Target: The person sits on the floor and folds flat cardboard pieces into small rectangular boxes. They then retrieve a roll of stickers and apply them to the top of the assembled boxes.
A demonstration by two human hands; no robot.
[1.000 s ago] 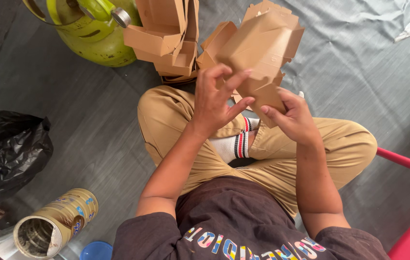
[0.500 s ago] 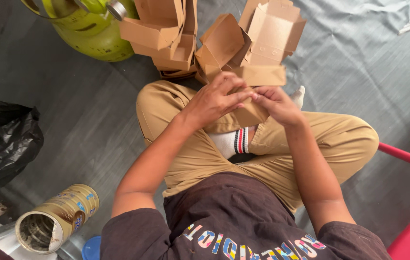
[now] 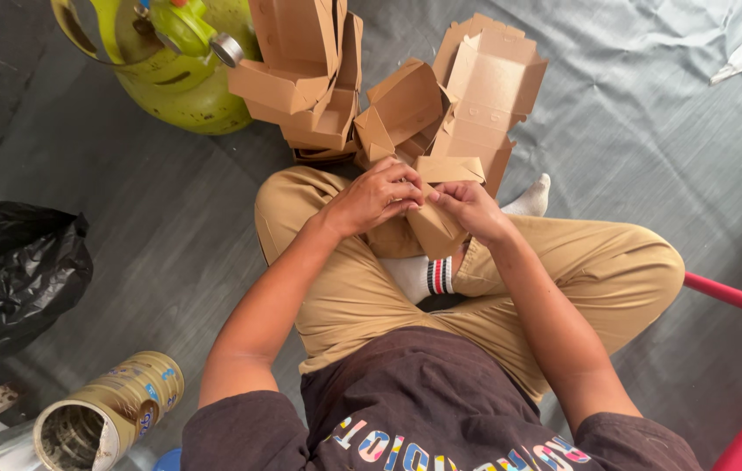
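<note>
2 hands (image 3: 423, 201) (fingers curled) pinch cardboard box (image 3: 436, 222).

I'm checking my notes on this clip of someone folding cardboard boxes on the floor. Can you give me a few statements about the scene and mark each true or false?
1. Both hands hold one brown cardboard box: the left hand and the right hand meet on the cardboard box over the lap. True.
2. The gas cylinder is red. False: it is yellow-green.
3. A stack of folded boxes lies just beyond the knees. True.
4. The tin can stands upright with a lid on. False: it lies on its side, open end showing.
5. The black plastic bag lies on the person's right. False: it lies on the left.
</note>
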